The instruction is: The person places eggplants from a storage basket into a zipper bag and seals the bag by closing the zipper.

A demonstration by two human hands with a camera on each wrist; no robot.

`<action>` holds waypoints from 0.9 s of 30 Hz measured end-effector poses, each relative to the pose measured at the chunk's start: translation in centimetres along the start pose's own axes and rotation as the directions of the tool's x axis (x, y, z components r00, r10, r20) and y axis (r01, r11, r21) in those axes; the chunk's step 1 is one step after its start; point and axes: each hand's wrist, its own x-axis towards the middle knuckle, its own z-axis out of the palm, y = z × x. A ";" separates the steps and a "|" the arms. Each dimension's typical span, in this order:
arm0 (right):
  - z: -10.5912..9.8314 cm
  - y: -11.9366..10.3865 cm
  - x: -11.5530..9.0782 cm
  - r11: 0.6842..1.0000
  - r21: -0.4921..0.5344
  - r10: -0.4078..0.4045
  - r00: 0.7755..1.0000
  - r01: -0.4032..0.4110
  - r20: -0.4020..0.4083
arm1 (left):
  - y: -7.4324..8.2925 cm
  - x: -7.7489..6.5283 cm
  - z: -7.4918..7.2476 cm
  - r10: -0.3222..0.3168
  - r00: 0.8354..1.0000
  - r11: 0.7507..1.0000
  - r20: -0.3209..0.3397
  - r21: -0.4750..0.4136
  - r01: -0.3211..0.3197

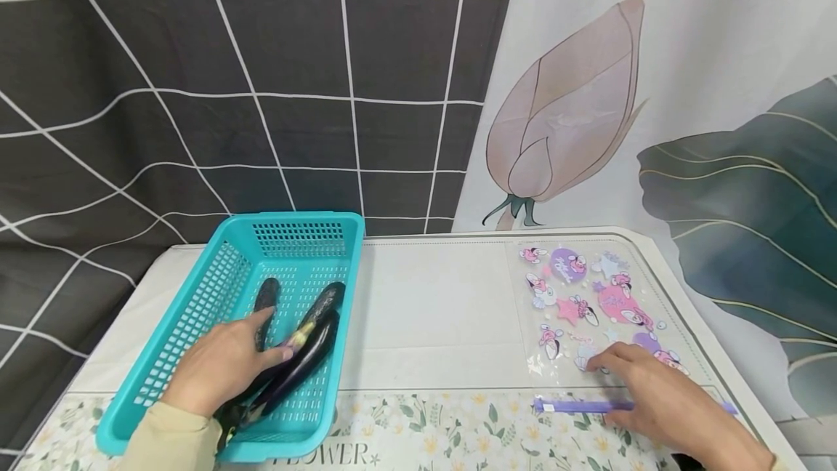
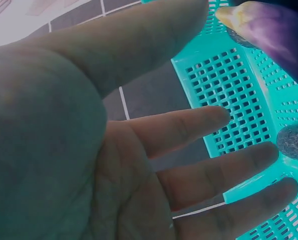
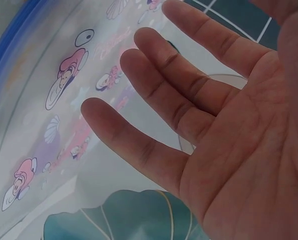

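In the head view, my left hand (image 1: pixel 212 368) reaches into a turquoise basket (image 1: pixel 354 260), over dark vegetables. A glossy eggplant (image 1: pixel 307 360) lies slanting beside the thumb. The purple and yellowish end of another eggplant (image 2: pixel 276 30) shows near the thumb in the left wrist view, where the fingers are spread with nothing gripped. Two bumpy dark cucumbers (image 1: pixel 267 295) lie deeper in the basket, partly covered. On the right, my right hand (image 1: pixel 667 398) hovers at or touches a clear zip bag (image 1: pixel 531 318) printed with pink characters; its fingers are extended. A purple slider strip (image 1: pixel 575 407) edges the bag.
A white mat (image 1: pixel 445 311) with a flowered front strip (image 1: pixel 451 427) covers the table under the basket and bag. Behind hang a dark gridded cloth (image 1: pixel 405 42) and a white curtain (image 1: pixel 680 42) with a flower and leaf print.
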 end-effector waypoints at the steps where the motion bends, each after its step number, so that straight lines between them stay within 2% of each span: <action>1: 0.0 0.0 0.0 1.000 -0.001 -0.002 1.000 0.002 0.001 | 0.0 0.0 0.0 -0.003 1.000 1.000 0.005 0.000 0.003; 10: 0.5 0.3 0.2 0.999 0.039 0.026 0.998 -0.028 0.052 | -0.3 0.3 0.3 0.006 0.999 0.999 0.036 0.039 -0.007; 18: 1.0 0.6 0.3 0.999 0.021 -0.042 0.999 0.041 0.023 | -0.9 0.7 0.8 0.020 0.996 0.999 0.082 0.033 -0.022; 27: 1.3 0.7 0.3 0.999 0.019 -0.039 0.999 0.039 0.018 | -1.0 1.1 1.2 0.020 0.993 0.999 0.114 0.043 -0.025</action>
